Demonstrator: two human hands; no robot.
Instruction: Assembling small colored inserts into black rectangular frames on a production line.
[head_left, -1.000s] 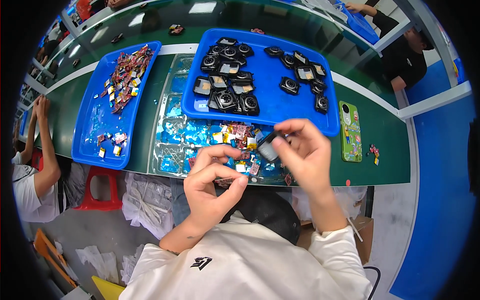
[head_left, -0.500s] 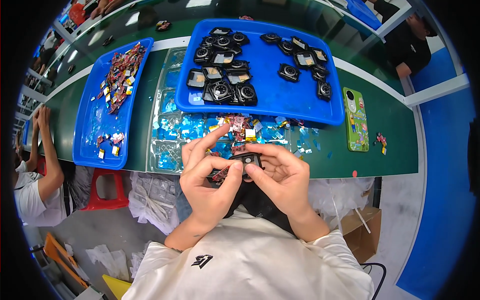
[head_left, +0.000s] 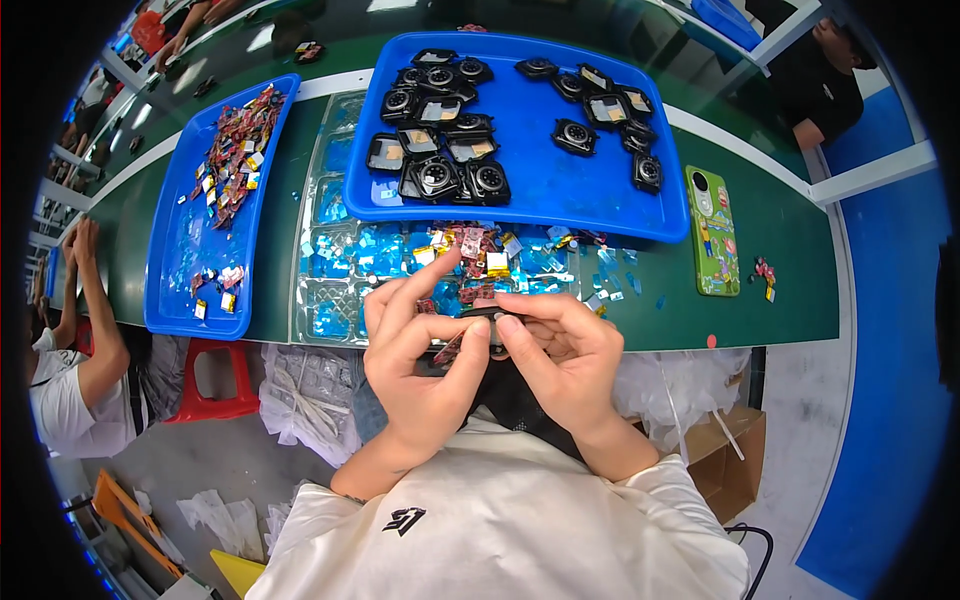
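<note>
1 black watch case (head_left: pixel 480 312) was pinched between the thumbs and fingers of the left hand (head_left: pixel 425 365) and the right hand (head_left: pixel 570 355) at the green table's (head_left: pixel 790 315) near edge, with 1 reddish board (head_left: pixel 450 350) also tucked in the left grip. 2 groups of similar cases (head_left: pixel 435 177) lay in the large blue tray (head_left: pixel 540 195), with loose boards (head_left: pixel 475 242) before it and more in the narrow blue tray (head_left: pixel 178 290). Work appeared partway: the held case seemed unfinished, though which trayed cases were done could not be told.
</note>
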